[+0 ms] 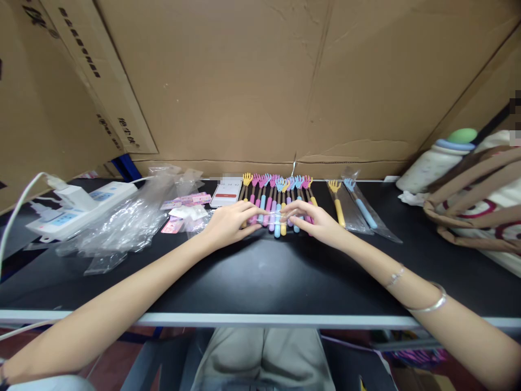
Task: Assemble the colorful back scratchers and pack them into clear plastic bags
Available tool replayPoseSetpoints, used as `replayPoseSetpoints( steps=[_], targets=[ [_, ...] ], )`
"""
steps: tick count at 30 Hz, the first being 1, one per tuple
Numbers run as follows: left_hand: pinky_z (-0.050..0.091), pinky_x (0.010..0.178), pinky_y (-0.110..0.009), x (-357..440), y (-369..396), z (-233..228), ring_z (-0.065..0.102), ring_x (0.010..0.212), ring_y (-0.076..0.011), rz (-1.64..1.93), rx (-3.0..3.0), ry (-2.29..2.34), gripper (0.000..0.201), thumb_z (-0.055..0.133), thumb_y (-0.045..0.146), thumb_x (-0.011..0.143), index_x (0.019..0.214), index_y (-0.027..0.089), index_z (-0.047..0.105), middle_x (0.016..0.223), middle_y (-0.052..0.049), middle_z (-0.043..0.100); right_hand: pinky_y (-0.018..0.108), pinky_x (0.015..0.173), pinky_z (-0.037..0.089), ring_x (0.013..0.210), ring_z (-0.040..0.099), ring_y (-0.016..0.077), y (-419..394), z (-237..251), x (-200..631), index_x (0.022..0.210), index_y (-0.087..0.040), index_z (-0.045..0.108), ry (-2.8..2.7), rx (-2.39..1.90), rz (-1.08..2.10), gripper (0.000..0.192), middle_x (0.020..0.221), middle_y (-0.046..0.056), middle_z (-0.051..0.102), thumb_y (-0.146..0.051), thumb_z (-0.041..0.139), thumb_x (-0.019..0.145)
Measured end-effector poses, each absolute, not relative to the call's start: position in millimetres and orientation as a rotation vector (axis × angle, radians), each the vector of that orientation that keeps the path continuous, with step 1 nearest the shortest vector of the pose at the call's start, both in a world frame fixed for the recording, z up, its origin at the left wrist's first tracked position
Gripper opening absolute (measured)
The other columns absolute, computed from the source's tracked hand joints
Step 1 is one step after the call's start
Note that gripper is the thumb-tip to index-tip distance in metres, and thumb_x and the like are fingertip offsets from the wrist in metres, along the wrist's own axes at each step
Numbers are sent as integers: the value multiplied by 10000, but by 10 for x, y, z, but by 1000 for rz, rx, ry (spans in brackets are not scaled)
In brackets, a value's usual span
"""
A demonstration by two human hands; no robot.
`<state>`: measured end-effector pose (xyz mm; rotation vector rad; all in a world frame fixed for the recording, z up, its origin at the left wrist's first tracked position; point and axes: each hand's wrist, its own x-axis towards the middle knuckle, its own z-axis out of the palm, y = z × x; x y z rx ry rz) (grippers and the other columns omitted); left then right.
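A row of small back scratchers (277, 228) with yellow, pink, blue and purple hand-shaped heads lies side by side on the black table. Over their handles, a strip of clear plastic film (272, 218), which looks like a bag, stretches between my two hands. My left hand (231, 224) pinches its left end, fingers bent. At the other end, my right hand (316, 220) has thumb and fingers closed on the film. Both hands partly cover the outer handles. To the right lie a yellow back scratcher (337, 203) and a blue back scratcher (361, 205) in a clear bag.
A pile of clear plastic bags (130, 222) and a white power strip (87, 206) occupy the left side. Pink cards (173, 225) and a phone (226, 193) lie nearer the row. On the right stand a tilted bottle (433, 163) and a brown-trimmed bag (480, 201). Cardboard (252, 81) walls the back.
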<state>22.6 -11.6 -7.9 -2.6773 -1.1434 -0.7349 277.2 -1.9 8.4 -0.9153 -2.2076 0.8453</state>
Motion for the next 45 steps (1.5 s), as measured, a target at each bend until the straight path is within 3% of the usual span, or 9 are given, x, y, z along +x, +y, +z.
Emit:
replayPoseSetpoints(
  steps=[10,22,34,45],
  targets=[
    [379,610,-211,205,-97,-88,574,838,-152,-684,-2713,-1216,355,552,450,880,1198,294,564,950,-4,594,235,537,437,834,635,171,-33,106,2781,1057,-172,564,-2164,-975,919,312,965,91,704,-429,505,890],
    [386,633,-214,191,-90,-101,577,885,-160,-674,-2714,-1201,358,485,453,920,1228,284,554,1002,-16,607,241,549,432,782,635,156,-14,114,2793,1081,-174,552,-2197,-988,961,335,953,81,707,-442,517,882],
    [369,637,-217,208,-113,-76,568,814,-141,-698,-2720,-1149,289,488,405,936,1177,274,579,901,2,614,225,521,415,741,627,136,-17,130,2788,1039,-172,531,-2186,-950,1027,282,906,72,701,-406,505,884],
    [354,611,-214,202,-98,-92,574,840,-146,-699,-2710,-1155,292,501,411,925,1166,273,590,936,-9,620,269,642,472,739,627,136,18,77,2803,1059,-168,537,-2223,-895,1013,279,908,69,692,-390,511,892]
  ],
)
